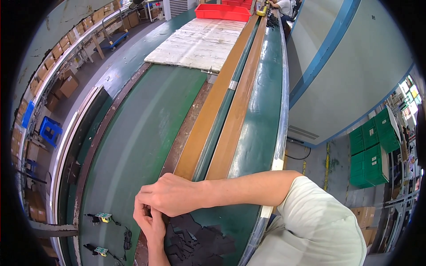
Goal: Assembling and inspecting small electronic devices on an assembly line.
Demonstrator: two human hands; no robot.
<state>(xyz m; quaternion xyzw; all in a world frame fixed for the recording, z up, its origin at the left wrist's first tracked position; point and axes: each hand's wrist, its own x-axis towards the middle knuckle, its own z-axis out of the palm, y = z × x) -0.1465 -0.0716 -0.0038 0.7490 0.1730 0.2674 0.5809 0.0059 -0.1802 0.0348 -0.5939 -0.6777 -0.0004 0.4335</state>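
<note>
My right hand [166, 195] reaches across from the right, its fingers bent down and meeting those of my left hand [151, 221]. Both hands are closed together over the edge of the green conveyor belt [137, 119]; whatever they grip is hidden behind the fingers. Just right of my left wrist lies a loose pile of thin black sheet pieces [199, 241] on the green bench top. On the belt to the left rest a small green circuit board [104, 217] with a black cord and, nearer, a second circuit board [101, 251] with black parts attached.
Brown strips [237, 137] run lengthwise along the bench beside the belt. Farther off, a white sheet [195, 42] covers the belt, with a red tray [222, 12] behind it. Green crates [375, 150] are stacked at the right. Another person [284, 6] sits at the far end.
</note>
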